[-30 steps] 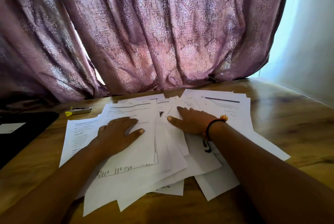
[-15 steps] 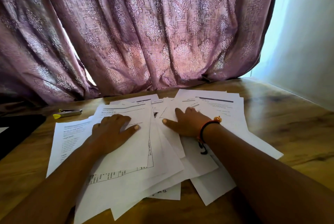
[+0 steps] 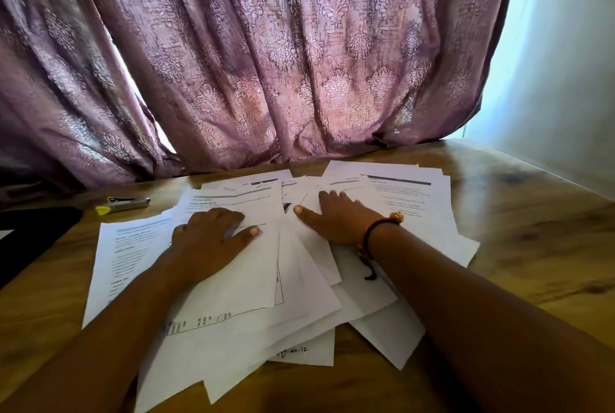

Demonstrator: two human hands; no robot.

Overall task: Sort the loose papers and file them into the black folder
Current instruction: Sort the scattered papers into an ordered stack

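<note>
Head view looks down on a wooden desk (image 3: 532, 246) where the loose papers (image 3: 309, 292) lie in an untidy, overlapping spread across the middle, running from near the back edge almost to the front edge. Some sheets carry printed text and dark header bars; one near the front shows a handwritten mark, too small to read.

The left hand (image 3: 213, 239) lies palm down on the topmost printed sheet on the left half of the spread, fingers straight and slightly fanned, thumb out to the side, pressing the page and gripping nothing. The right hand (image 3: 339, 216) lies flat on the sheets just beside it, toward the back of the pile, fingers extended and thumb pointing at the left hand; it too grasps nothing. The two hands are near each other but apart. A dark corded bracelet (image 3: 376, 229) with an orange bead circles the right wrist.

The black folder (image 3: 33, 239) lies flat at the desk's left edge, cut off by the frame and apart from the papers. A small silver object with a yellow tip (image 3: 123, 204) rests near the back left, between folder and papers. A patterned mauve curtain (image 3: 266, 63) hangs along the back edge, and a pale wall (image 3: 565, 63) stands at the right.
</note>
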